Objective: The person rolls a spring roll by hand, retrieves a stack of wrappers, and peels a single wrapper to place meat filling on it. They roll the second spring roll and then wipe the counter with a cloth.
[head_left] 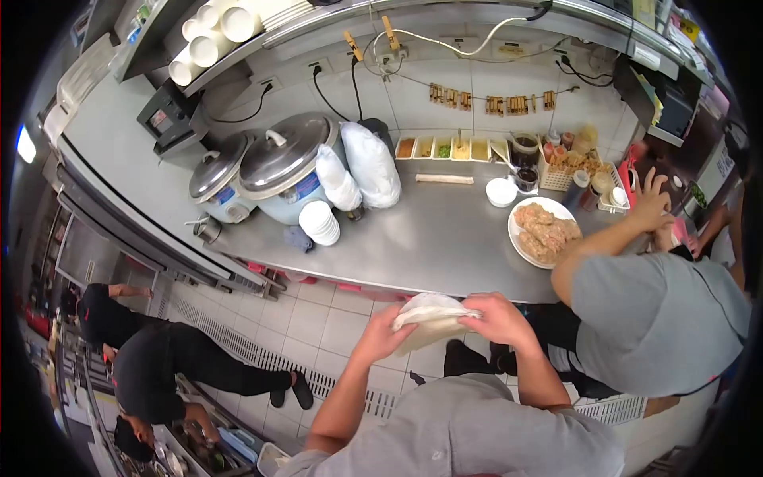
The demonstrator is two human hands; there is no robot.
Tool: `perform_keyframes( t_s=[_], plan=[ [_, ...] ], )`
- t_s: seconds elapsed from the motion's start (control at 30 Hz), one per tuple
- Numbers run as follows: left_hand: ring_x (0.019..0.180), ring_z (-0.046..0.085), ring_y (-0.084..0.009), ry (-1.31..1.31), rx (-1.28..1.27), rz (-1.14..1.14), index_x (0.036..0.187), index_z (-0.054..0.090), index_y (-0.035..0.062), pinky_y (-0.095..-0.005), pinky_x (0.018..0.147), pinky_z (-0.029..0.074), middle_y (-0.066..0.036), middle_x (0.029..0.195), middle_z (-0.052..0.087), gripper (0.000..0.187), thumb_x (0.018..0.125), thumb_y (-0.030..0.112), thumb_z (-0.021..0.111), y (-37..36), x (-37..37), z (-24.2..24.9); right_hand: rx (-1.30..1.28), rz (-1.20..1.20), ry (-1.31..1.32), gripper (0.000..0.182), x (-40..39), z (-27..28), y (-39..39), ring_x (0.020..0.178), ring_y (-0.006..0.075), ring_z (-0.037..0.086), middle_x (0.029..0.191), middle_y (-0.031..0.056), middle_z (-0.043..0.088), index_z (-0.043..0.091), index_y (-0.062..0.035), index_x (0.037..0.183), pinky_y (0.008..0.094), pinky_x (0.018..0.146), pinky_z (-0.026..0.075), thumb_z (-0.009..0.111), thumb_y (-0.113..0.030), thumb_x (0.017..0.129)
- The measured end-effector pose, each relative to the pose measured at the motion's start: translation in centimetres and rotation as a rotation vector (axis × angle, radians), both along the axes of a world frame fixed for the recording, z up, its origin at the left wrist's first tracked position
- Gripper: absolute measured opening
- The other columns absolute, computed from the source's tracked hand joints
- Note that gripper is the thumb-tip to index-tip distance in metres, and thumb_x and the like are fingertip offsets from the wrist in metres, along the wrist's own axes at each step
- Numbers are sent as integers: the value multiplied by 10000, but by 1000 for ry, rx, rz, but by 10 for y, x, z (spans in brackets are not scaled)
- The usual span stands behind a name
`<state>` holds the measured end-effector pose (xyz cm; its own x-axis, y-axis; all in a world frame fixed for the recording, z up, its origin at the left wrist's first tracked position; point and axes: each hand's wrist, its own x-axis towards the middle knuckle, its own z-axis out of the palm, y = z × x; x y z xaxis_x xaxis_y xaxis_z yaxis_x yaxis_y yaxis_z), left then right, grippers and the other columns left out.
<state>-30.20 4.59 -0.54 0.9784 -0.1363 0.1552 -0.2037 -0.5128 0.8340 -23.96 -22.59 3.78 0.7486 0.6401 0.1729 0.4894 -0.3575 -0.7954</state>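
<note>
In front of my chest, off the counter's front edge, I hold a thin, whitish, floppy bag-like thing (435, 310) by its upper edge. My left hand (378, 335) is closed on its left end and my right hand (504, 320) on its right end. Its rim is stretched between them, and the paler lower part hangs down over the floor. Whether it is a bag or a folded cloth, I cannot tell. Nearest on the steel counter (421, 254) is a white plate (522, 253) of raw, pinkish meat (545, 230), ahead of my right hand.
Two lidded cookers (290, 159), a stack of white bowls (319, 222) and plastic-wrapped packs (373, 163) stand left on the counter. A seasoning tray (453, 149) and basket of bottles (564, 171) line the back. One co-worker (652, 318) stands close at right; another (151, 366) bends at left.
</note>
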Motion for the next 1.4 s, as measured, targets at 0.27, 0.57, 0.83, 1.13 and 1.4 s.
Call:
perform_keyframes(
  t_s=[0.27,0.57,0.83,1.13,1.4],
  plan=[
    [826,626,-333,-188,134,-321,970,614,2,-389,726,497,-134,895,633,206,823,83,733,69,147,133,327,-39,-50,224,106,62,44,786,331,650,892,134,672,694,-17,973,391,681,514,640,-21,756],
    [816,595,-119,-325,249,-98,943,643,12,-295,747,497,-39,861,643,186,836,124,745,190,340,218,326,-187,-653,216,296,137,177,808,337,641,886,115,645,711,-52,968,430,700,520,639,-14,768],
    [954,668,-277,-663,276,-267,894,646,25,-355,862,514,-103,982,698,269,660,-107,640,268,449,186,252,-393,-1010,262,361,103,268,910,274,640,974,68,662,727,-104,944,400,758,515,686,17,715],
    [962,627,-279,-486,632,-621,905,689,66,-402,837,485,-55,987,672,205,742,161,770,287,454,114,-10,-450,-675,319,339,-23,287,1078,302,580,1176,92,613,718,-91,1008,418,910,469,723,-23,697],
    [978,635,-282,-437,696,-643,930,675,60,-399,830,510,-70,1014,670,243,778,222,775,244,453,105,107,-340,-568,196,328,-9,266,1078,289,594,1200,84,607,713,-87,933,405,910,485,727,-54,740]
  ],
)
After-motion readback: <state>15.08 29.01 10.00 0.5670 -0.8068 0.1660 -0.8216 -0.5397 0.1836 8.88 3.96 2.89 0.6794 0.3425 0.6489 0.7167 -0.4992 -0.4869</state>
